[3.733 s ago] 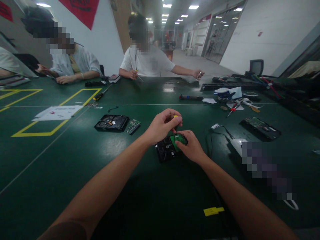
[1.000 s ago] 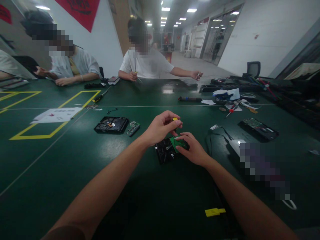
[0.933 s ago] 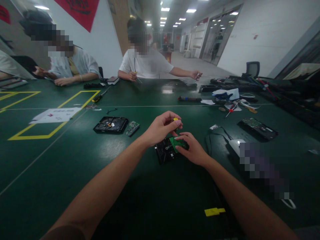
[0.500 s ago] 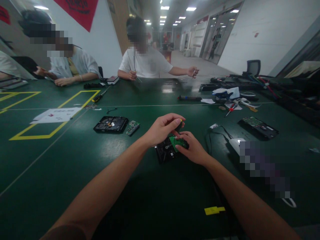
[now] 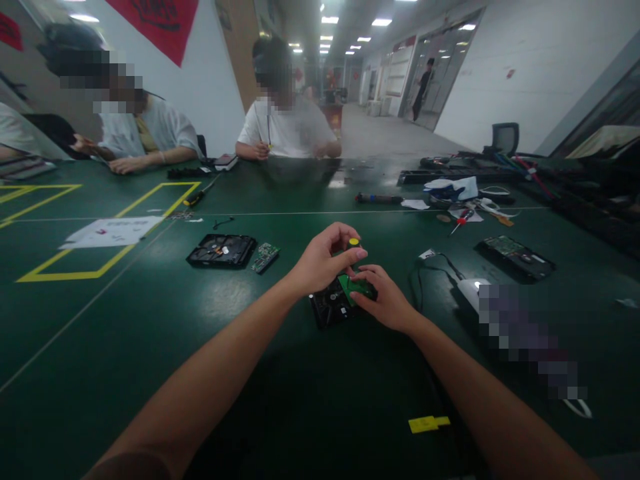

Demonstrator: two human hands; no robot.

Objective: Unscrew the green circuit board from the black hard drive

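A black hard drive (image 5: pixel 326 308) with a green circuit board (image 5: pixel 349 289) on it lies on the table in front of me. My left hand (image 5: pixel 327 259) is closed around a screwdriver (image 5: pixel 354 243), whose yellow-ended handle stands upright above the board. Its tip is hidden behind my fingers. On the drive's right side, my right hand (image 5: pixel 384 299) grips it, thumb on the green board and index finger close to the screwdriver's lower part.
To the left lie an opened drive (image 5: pixel 221 251) and a loose circuit board (image 5: pixel 265 257). Another drive (image 5: pixel 517 257) and a pale device with a cable (image 5: pixel 470 287) are on the right. Tools and scraps (image 5: pixel 463 200) lie farther back. Two people sit across the table.
My left fingers have shifted on the screwdriver, and its yellow end now shows upright. My right hand stays put. The person opposite has drawn in an outstretched arm.
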